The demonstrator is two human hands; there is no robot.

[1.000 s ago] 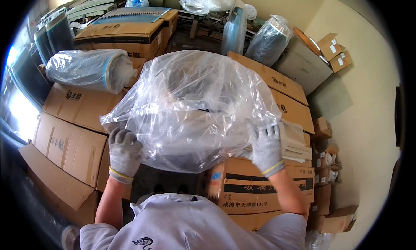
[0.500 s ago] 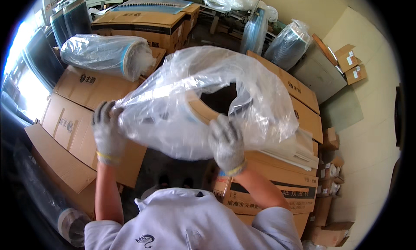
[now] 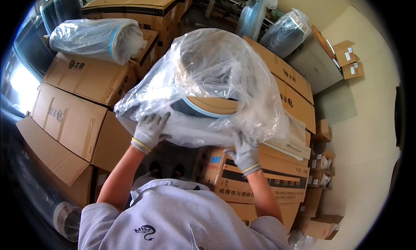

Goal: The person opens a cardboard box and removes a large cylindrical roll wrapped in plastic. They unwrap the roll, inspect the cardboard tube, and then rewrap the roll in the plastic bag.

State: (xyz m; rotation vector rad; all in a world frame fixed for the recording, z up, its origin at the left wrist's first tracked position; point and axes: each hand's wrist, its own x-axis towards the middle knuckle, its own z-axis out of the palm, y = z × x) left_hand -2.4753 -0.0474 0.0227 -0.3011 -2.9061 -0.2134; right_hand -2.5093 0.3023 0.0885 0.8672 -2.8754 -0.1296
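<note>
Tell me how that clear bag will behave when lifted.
The bag is probably floppy, since its film lies in loose folds. Alone it should be light, looking thin enough to see through, but the wide roll inside likely adds weight.

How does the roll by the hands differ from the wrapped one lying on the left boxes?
The front roll has its end facing up toward the camera; the lying roll rests on its side. Plastic hangs loose and gapes over the front roll's end, but sits closer along the lying roll. Both are blue-edged.
</note>
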